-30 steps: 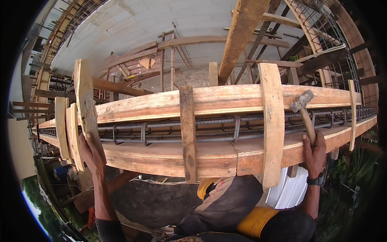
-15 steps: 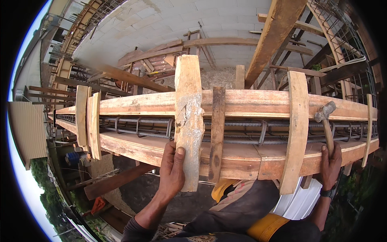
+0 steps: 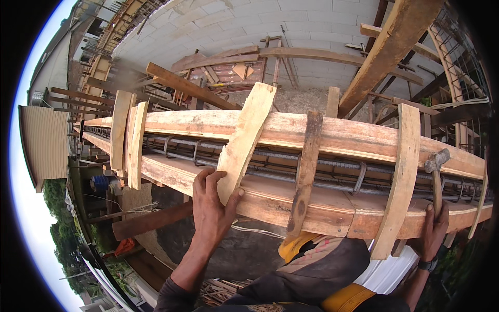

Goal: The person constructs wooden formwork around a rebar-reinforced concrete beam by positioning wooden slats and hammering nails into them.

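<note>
My left hand (image 3: 212, 205) grips the near end of a short pale wooden board (image 3: 245, 138), thumb on one edge and fingers on the other. The board lies slantwise across a long timber beam form, its far end leaning right over the far side plank (image 3: 332, 136). Its lower end meets the near side plank (image 3: 270, 200). On the right, my right hand (image 3: 435, 229) is closed around the handle of a hammer (image 3: 436, 162), whose head points up over the form. Steel reinforcing bars (image 3: 208, 151) run between the two planks.
Other wooden cross-pieces span the form: a dark one (image 3: 306, 171), a pale one (image 3: 401, 179) and a pair at left (image 3: 129, 138). A thick slanted timber (image 3: 390, 57) rises behind. A grey block wall (image 3: 312, 31) stands beyond, and my legs (image 3: 322, 265) are below.
The board under my left hand has gone from upright with a cement-stained face showing to slanted with a clean face showing. My left hand has shifted left; the right still holds the hammer.
</note>
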`<state>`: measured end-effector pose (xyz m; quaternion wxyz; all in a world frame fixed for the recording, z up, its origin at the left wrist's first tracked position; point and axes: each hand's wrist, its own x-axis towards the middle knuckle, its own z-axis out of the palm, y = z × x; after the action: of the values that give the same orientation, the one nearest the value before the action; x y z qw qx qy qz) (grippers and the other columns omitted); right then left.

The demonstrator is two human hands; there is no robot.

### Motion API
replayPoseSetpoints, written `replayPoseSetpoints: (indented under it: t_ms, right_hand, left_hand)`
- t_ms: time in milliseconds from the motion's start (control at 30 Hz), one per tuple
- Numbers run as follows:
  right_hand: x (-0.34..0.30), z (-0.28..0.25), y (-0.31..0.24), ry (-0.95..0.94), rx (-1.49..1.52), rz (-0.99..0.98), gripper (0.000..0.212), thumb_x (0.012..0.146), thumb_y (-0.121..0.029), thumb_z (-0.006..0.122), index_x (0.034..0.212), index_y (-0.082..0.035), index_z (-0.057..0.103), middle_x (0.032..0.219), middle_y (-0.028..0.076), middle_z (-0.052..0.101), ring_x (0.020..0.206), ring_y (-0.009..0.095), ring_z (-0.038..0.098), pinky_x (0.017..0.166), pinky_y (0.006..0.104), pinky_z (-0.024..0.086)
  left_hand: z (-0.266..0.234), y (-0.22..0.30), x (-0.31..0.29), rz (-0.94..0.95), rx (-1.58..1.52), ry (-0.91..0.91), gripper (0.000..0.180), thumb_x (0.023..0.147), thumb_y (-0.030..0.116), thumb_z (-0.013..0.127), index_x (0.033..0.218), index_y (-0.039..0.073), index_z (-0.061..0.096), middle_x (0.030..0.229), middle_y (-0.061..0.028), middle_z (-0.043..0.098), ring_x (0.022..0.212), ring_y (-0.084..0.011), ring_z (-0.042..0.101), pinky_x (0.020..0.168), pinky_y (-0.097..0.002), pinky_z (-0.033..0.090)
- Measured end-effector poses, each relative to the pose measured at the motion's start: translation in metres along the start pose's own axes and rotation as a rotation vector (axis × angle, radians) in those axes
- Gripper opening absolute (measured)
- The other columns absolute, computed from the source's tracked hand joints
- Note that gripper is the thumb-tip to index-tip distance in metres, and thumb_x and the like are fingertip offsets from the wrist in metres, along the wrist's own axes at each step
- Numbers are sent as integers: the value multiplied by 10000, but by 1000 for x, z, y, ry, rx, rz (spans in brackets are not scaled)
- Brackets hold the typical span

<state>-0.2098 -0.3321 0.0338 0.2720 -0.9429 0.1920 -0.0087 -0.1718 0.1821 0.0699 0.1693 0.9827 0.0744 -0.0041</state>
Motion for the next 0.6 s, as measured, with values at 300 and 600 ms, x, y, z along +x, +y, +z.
replayPoseSetpoints:
  t_ms: [300,600]
  right_hand:
    - [6,-2,-4,-18,-21,-11,370,1024,-235,533,1241,63,500,1002,203,588,902,276,527,877,362,446]
    - [0,1,20,-2,49,37,496,1047,-337,495,1287,95,468,1102,229,564,967,316,491,919,379,420]
  left_hand:
    - [13,30,5,-284,-380,-203,972,674,280,910,1418,-21,362,1082,-162,580,933,-274,637,794,-381,561]
    - [3,12,21,-154,-385,207,401,853,88,753,1204,11,576,717,19,460,652,-75,440,554,-255,391]
